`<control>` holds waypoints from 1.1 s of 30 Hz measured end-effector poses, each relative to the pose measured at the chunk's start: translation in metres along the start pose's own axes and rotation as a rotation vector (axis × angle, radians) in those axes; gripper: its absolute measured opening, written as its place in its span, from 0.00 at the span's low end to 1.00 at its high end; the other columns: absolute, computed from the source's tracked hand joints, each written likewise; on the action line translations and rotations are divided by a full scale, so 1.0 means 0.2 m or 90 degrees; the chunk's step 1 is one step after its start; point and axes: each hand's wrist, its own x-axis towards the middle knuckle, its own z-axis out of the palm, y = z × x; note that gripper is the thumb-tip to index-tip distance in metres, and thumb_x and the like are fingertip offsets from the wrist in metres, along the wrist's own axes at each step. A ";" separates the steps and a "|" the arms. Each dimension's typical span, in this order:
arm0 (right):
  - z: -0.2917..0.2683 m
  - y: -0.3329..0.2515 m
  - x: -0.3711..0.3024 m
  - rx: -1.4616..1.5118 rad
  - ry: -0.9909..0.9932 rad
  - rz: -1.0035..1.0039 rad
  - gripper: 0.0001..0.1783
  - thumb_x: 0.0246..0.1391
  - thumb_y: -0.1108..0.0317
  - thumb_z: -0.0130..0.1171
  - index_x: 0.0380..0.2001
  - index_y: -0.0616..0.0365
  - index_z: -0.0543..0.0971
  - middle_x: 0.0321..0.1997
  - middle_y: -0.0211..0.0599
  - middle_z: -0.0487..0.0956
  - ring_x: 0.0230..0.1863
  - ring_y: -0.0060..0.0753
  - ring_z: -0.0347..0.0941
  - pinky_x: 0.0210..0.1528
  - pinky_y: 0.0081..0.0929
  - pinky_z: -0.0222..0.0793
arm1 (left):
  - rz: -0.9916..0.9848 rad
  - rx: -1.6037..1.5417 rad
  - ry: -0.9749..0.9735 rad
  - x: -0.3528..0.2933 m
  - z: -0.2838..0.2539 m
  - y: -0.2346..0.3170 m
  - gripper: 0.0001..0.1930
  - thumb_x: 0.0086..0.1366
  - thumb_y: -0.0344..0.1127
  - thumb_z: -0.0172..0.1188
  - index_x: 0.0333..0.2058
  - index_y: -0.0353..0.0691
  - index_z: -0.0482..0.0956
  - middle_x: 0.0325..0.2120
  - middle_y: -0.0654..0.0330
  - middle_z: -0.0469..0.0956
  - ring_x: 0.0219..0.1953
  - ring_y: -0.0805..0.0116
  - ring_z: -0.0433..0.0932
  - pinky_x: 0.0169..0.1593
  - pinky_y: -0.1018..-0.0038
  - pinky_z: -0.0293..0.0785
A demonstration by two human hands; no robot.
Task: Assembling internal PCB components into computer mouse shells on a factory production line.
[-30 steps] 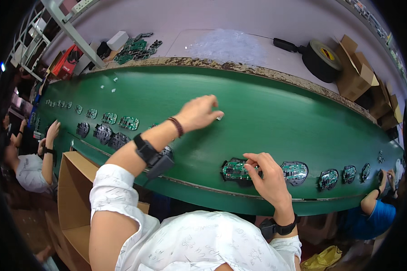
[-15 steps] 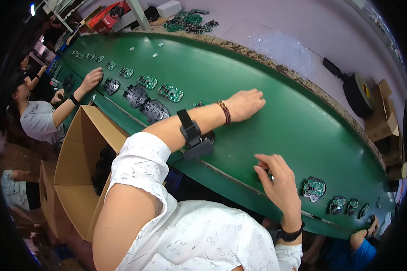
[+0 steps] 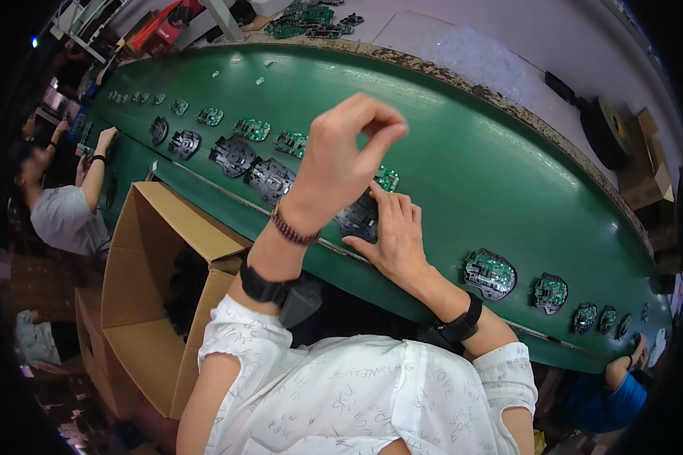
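Observation:
A black plastic shell [image 3: 359, 218] lies near the belt's close edge. My right hand [image 3: 400, 231] grips its right side, thumb at the near edge and fingers at the far one. Just beyond those fingers is a green circuit board [image 3: 386, 179], partly hidden. My left hand [image 3: 345, 155] is raised above the belt left of the right hand, thumb and fingertips closed together; whatever they may pinch does not show. Behind its wrist another circuit board [image 3: 290, 142] is partly covered. More black shells [image 3: 270, 180] lie to the left, nearest to my left forearm.
The green belt [image 3: 448, 205] carries a row of boards leftward and shells with boards fitted [image 3: 489, 274] rightward. An open cardboard box [image 3: 140, 345] stands at the left with dark things inside. A co-worker [image 3: 68, 216] is at the far left, another person's arm [image 3: 630, 356] at the right.
My left hand has drawn back from over the belt and risen. My right hand has moved left onto the black shell, uncovering a shell with a board. The left co-worker's hand has pulled back.

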 end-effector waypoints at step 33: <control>-0.39 0.28 0.17 0.022 -0.061 0.043 0.29 0.57 0.64 0.66 0.61 0.58 0.73 0.51 0.41 0.78 0.56 0.46 0.71 0.54 0.43 0.66 | 0.025 0.067 -0.177 -0.58 0.20 -0.19 0.12 0.53 0.23 0.72 0.37 0.38 0.82 0.38 0.56 0.76 0.43 0.55 0.73 0.48 0.63 0.71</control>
